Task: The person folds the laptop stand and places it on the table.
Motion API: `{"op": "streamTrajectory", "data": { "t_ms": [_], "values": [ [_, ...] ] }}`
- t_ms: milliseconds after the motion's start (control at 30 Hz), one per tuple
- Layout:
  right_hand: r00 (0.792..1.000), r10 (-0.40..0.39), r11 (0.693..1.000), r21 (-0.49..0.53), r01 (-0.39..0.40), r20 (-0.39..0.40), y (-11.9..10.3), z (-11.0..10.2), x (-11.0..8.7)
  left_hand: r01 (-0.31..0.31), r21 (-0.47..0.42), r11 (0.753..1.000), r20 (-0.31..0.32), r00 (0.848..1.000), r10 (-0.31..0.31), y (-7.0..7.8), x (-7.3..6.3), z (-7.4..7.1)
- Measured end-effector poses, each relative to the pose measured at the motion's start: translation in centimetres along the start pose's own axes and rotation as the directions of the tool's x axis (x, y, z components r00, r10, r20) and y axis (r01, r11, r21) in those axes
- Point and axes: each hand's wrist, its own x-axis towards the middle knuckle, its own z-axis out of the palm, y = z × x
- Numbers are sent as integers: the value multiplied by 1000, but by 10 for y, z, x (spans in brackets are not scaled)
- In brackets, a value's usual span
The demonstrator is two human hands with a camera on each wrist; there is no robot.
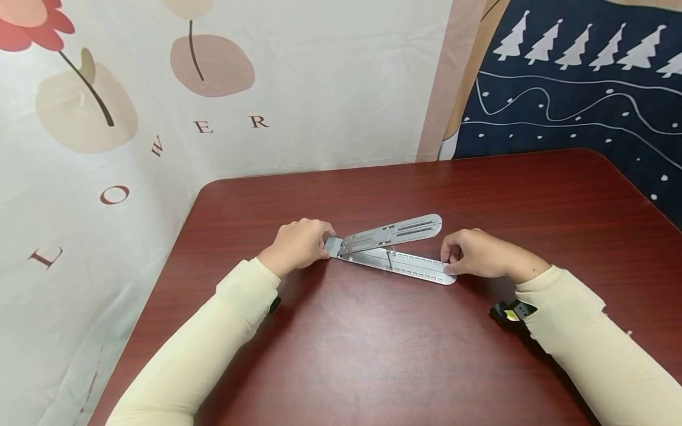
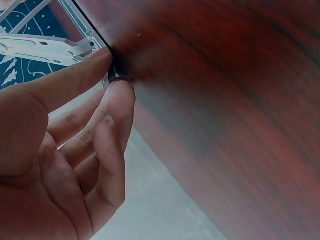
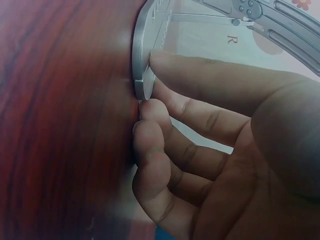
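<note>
A silver folding laptop stand (image 1: 421,266) lies on the brown table, its slotted upper arm (image 1: 391,232) raised at an angle above the perforated base. A thin metal prop stands between the two. With thumb and fingertips, my left hand (image 1: 299,244) pinches the hinge end, where a short lip sits. At the opposite, rounded end of the base, my right hand (image 1: 482,254) holds the edge between thumb and index finger. In the right wrist view, the base's rounded end (image 3: 144,55) lies beneath the thumb, with the other fingers curled beside it.
The dark red-brown table (image 1: 346,367) has rounded far corners. Behind it hangs a white cloth (image 1: 330,89) with flowers and letters, and a navy cloth (image 1: 575,100) with white trees is at the right. A black strapped device (image 1: 511,312) sits under the right wrist.
</note>
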Motion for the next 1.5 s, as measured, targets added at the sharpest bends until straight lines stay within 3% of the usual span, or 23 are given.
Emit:
{"op": "streamTrajectory", "data": {
  "t_ms": [633,1167,1500],
  "values": [
    [998,-58,998,-29,58,2,-10,8,-3,15,-35,999,-41,999,-16,1,11,-2],
    [993,-114,993,-24,114,29,-19,17,-3,15,-50,999,-51,999,-17,2,29,1],
    [990,-140,990,-20,141,35,-24,21,-4,-6,-78,997,-69,998,0,10,44,2]
  ]
}}
